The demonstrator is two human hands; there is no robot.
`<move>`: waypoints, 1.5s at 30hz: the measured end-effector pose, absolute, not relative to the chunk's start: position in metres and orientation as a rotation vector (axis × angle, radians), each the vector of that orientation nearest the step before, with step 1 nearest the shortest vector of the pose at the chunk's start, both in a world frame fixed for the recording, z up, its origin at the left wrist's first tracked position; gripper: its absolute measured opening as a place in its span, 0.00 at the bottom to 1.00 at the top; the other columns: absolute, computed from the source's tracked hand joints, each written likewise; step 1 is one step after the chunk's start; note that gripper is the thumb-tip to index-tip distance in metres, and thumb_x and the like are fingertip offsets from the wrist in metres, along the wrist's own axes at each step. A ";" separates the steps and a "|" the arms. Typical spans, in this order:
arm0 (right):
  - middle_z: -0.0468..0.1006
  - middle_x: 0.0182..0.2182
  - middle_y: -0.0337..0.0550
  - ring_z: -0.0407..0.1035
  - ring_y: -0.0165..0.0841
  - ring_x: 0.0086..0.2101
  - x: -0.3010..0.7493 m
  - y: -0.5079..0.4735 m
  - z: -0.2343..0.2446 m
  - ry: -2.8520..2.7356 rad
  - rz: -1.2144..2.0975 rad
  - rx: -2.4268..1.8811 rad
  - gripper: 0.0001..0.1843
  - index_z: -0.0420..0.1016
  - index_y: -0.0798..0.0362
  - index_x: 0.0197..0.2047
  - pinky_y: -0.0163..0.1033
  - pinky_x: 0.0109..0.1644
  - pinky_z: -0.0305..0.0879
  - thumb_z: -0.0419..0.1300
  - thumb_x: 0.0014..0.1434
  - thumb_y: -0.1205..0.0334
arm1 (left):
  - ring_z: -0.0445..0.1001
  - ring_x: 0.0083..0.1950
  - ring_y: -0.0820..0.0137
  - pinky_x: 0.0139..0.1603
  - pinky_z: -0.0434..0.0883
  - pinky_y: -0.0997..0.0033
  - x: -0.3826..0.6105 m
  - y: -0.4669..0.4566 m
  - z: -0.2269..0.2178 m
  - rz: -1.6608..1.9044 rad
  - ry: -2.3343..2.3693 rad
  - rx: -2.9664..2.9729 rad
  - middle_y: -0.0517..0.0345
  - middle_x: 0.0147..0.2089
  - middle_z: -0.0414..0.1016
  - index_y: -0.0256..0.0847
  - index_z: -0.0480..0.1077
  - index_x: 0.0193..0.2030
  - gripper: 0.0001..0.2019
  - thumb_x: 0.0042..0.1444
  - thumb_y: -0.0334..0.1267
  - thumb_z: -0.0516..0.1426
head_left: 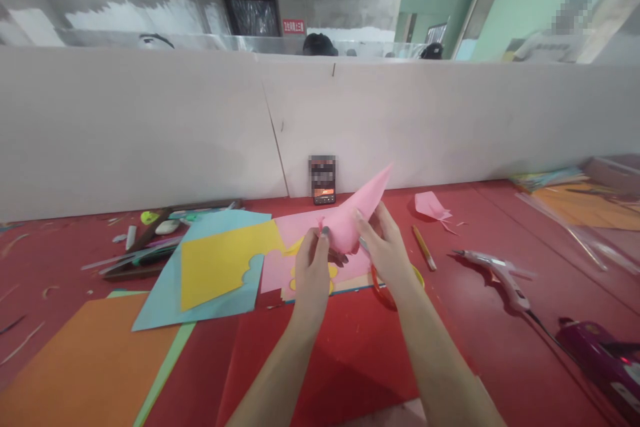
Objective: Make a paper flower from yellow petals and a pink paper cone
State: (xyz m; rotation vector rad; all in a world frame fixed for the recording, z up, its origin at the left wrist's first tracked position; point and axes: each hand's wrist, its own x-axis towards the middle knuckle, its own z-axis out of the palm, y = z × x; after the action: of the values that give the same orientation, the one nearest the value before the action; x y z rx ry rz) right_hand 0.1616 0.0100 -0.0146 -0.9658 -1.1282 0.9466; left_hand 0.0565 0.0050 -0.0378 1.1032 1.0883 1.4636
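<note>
Both my hands hold a folded piece of pink paper [356, 211] above the red table [490, 347], its point aimed up and to the right. My left hand [313, 273] pinches its lower left end with fingers closed. My right hand [384, 245] grips its lower right side, fingers curled on the paper. Under my right hand lie scissors with orange handles [377, 283], partly hidden.
Yellow [220, 267], light blue [165, 297], pink [295, 227] and orange [85, 367] sheets lie at left. A phone [323, 180] leans on the white partition [150, 127]. A pencil [424, 248], a pink scrap [430, 205], a glue gun [500, 273] and a purple tool [600, 357] are at right.
</note>
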 end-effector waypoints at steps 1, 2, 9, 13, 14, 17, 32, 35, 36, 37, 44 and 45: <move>0.73 0.33 0.41 0.68 0.33 0.35 0.162 0.010 -0.015 -1.129 0.945 -0.967 0.09 0.66 0.51 0.39 0.35 0.35 0.64 0.56 0.55 0.56 | 0.68 0.20 0.75 0.22 0.66 0.76 0.056 0.005 -0.038 1.465 1.084 1.105 0.65 0.18 0.63 0.40 0.58 0.25 0.13 0.54 0.45 0.52; 0.73 0.32 0.41 0.68 0.33 0.34 0.161 0.011 -0.015 -1.130 0.943 -0.963 0.09 0.66 0.51 0.39 0.35 0.35 0.64 0.56 0.55 0.56 | 0.68 0.20 0.75 0.22 0.66 0.75 0.056 0.005 -0.039 1.468 1.080 1.105 0.65 0.18 0.63 0.40 0.58 0.25 0.13 0.54 0.45 0.52; 0.71 0.32 0.40 0.66 0.32 0.34 0.161 0.011 -0.015 -1.133 0.944 -0.950 0.09 0.66 0.51 0.40 0.34 0.35 0.63 0.55 0.56 0.57 | 0.68 0.21 0.75 0.23 0.67 0.75 0.056 0.005 -0.039 1.479 1.060 1.102 0.65 0.19 0.63 0.40 0.59 0.24 0.13 0.54 0.45 0.52; 0.71 0.31 0.39 0.66 0.31 0.33 0.161 0.010 -0.016 -1.134 0.942 -0.958 0.09 0.66 0.51 0.39 0.34 0.33 0.63 0.55 0.56 0.57 | 0.68 0.21 0.74 0.23 0.67 0.75 0.055 0.005 -0.040 1.471 1.068 1.102 0.65 0.19 0.63 0.40 0.58 0.25 0.12 0.54 0.45 0.52; 0.71 0.31 0.39 0.66 0.32 0.33 0.161 0.010 -0.016 -1.135 0.942 -0.952 0.09 0.66 0.51 0.39 0.35 0.33 0.63 0.55 0.56 0.57 | 0.68 0.21 0.74 0.23 0.67 0.75 0.056 0.005 -0.039 1.471 1.069 1.101 0.65 0.19 0.63 0.40 0.58 0.25 0.12 0.54 0.45 0.52; 0.72 0.32 0.40 0.67 0.32 0.34 0.162 0.010 -0.016 -1.142 0.935 -0.948 0.09 0.66 0.51 0.39 0.35 0.34 0.63 0.55 0.56 0.57 | 0.68 0.21 0.75 0.24 0.67 0.75 0.058 0.002 -0.037 1.474 1.079 1.093 0.65 0.19 0.63 0.40 0.58 0.25 0.12 0.54 0.44 0.51; 0.74 0.34 0.42 0.69 0.33 0.35 0.162 0.010 -0.016 -1.142 0.935 -0.975 0.10 0.66 0.51 0.40 0.35 0.34 0.65 0.55 0.55 0.56 | 0.68 0.21 0.75 0.24 0.67 0.75 0.056 0.004 -0.039 1.483 1.053 1.084 0.64 0.20 0.63 0.40 0.59 0.24 0.12 0.54 0.44 0.52; 0.73 0.34 0.42 0.68 0.33 0.35 0.162 0.010 -0.015 -1.136 0.943 -0.957 0.10 0.66 0.51 0.40 0.35 0.35 0.65 0.55 0.55 0.56 | 0.68 0.21 0.74 0.24 0.67 0.75 0.056 0.004 -0.040 1.476 1.060 1.092 0.64 0.19 0.63 0.40 0.59 0.25 0.12 0.54 0.45 0.52; 0.73 0.34 0.42 0.68 0.33 0.36 0.162 0.010 -0.014 -1.135 0.947 -0.954 0.11 0.66 0.51 0.40 0.35 0.36 0.65 0.55 0.55 0.56 | 0.68 0.21 0.74 0.24 0.67 0.74 0.056 0.005 -0.040 1.475 1.061 1.094 0.64 0.20 0.63 0.40 0.59 0.25 0.13 0.54 0.45 0.52; 0.73 0.34 0.42 0.68 0.33 0.36 0.162 0.010 -0.014 -1.135 0.949 -0.953 0.11 0.66 0.51 0.41 0.35 0.36 0.65 0.55 0.55 0.56 | 0.68 0.21 0.75 0.24 0.67 0.75 0.056 0.005 -0.039 1.476 1.061 1.093 0.64 0.20 0.63 0.40 0.59 0.25 0.13 0.53 0.45 0.52; 0.74 0.34 0.42 0.68 0.33 0.35 0.163 0.011 -0.018 -1.174 0.931 -0.962 0.10 0.66 0.51 0.39 0.35 0.36 0.65 0.56 0.55 0.57 | 0.67 0.20 0.75 0.22 0.66 0.76 0.055 0.006 -0.038 1.468 1.127 1.047 0.64 0.19 0.64 0.40 0.60 0.24 0.13 0.53 0.45 0.52; 0.74 0.34 0.42 0.68 0.33 0.35 0.163 0.011 -0.018 -1.181 0.929 -0.957 0.10 0.66 0.51 0.39 0.35 0.36 0.65 0.56 0.54 0.57 | 0.66 0.19 0.75 0.22 0.66 0.76 0.055 0.007 -0.038 1.468 1.145 1.040 0.64 0.19 0.63 0.40 0.61 0.25 0.12 0.53 0.45 0.52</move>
State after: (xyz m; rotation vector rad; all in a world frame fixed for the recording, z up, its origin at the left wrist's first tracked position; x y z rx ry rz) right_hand 0.1627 0.0111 -0.0182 -0.9569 -1.1813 0.9294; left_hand 0.0549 0.0066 -0.0384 1.0402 1.1453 1.4680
